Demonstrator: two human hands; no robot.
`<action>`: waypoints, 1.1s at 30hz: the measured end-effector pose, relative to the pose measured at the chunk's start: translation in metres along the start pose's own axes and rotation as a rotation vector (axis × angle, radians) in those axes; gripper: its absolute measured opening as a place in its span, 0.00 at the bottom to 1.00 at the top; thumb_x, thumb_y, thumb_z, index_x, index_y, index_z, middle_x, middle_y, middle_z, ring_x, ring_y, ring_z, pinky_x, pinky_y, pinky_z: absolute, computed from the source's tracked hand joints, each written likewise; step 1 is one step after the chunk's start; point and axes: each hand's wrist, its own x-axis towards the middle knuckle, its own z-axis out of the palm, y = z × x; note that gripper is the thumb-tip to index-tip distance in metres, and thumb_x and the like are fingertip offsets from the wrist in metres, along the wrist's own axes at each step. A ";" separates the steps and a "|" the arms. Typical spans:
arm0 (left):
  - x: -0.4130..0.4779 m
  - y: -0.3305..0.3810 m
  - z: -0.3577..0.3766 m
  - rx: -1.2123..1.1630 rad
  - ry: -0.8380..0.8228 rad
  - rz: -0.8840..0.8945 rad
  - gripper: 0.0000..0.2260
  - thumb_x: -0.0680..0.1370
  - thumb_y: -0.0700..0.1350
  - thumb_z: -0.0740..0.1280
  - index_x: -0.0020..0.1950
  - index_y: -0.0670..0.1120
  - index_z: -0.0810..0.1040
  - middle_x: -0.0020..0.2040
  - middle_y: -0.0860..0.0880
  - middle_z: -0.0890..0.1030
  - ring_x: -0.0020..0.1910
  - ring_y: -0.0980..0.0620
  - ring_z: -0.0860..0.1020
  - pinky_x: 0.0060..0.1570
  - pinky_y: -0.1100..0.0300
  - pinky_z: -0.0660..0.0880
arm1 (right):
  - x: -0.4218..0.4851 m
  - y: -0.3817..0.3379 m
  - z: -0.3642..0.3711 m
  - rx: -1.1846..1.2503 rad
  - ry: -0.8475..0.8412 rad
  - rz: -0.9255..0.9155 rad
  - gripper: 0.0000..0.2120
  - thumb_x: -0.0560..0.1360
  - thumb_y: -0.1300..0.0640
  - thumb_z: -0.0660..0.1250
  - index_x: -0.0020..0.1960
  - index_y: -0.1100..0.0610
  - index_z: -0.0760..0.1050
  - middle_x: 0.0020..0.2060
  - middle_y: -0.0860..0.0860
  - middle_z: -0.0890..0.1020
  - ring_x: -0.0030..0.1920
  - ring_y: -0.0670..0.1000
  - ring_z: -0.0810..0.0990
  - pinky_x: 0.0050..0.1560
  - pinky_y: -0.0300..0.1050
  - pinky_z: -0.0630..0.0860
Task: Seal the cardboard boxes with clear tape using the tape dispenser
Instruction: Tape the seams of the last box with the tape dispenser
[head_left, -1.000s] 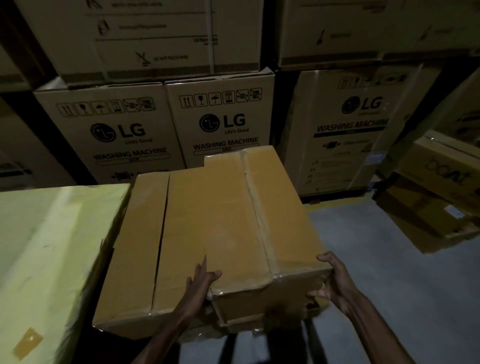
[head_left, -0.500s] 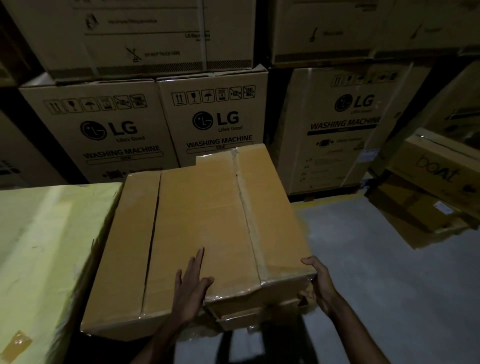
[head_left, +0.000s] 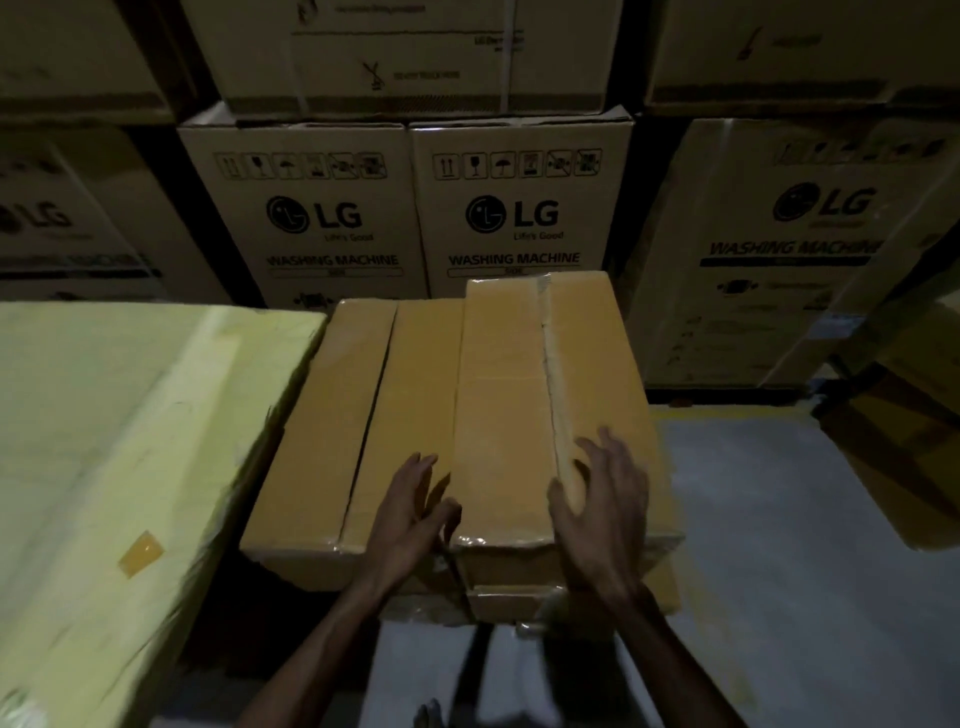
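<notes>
Far left: a large pale yellow-green wrapped slab (head_left: 130, 426) is seen, with a small amber tape patch (head_left: 141, 553) stuck on its top. Just beside it an open-seamed cardboard box (head_left: 317, 447) is set, its top flaps parted by a dark slit. The left hand (head_left: 410, 514) is laid flat on this box near the front edge, fingers straight and close together, nothing gripped. The thumb is placed against the side of the neighbouring box. That taped cardboard box (head_left: 498, 395), its top standing higher, is closed along its centre seam by wrinkled clear tape (head_left: 548, 364). The right hand (head_left: 602, 509) is held over the seam near the front edge, fingers spread and loosely bent, nothing held. Contact with the cardboard cannot be told. Behind, LG washing machine cartons (head_left: 311, 218) are stacked. At right, grey floor (head_left: 779, 545) is seen.
</notes>
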 end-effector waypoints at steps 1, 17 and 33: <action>-0.006 -0.001 -0.008 0.000 0.029 0.002 0.27 0.80 0.53 0.71 0.78 0.59 0.67 0.82 0.53 0.60 0.77 0.48 0.65 0.75 0.43 0.67 | -0.003 -0.017 0.009 0.025 -0.050 -0.046 0.26 0.78 0.45 0.66 0.74 0.48 0.67 0.79 0.49 0.64 0.80 0.52 0.59 0.79 0.62 0.57; -0.160 -0.143 -0.249 -0.094 0.359 -0.034 0.15 0.80 0.49 0.72 0.67 0.53 0.81 0.65 0.57 0.81 0.61 0.57 0.78 0.49 0.75 0.70 | -0.160 -0.319 0.165 0.305 -0.612 -0.325 0.15 0.78 0.48 0.70 0.63 0.52 0.78 0.60 0.49 0.82 0.60 0.48 0.79 0.59 0.44 0.74; -0.333 -0.392 -0.539 -0.168 0.583 -0.396 0.09 0.81 0.50 0.69 0.60 0.54 0.84 0.55 0.55 0.86 0.50 0.60 0.83 0.53 0.58 0.80 | -0.363 -0.627 0.366 0.077 -1.071 -0.496 0.19 0.74 0.38 0.69 0.62 0.42 0.76 0.59 0.44 0.82 0.59 0.49 0.79 0.56 0.53 0.80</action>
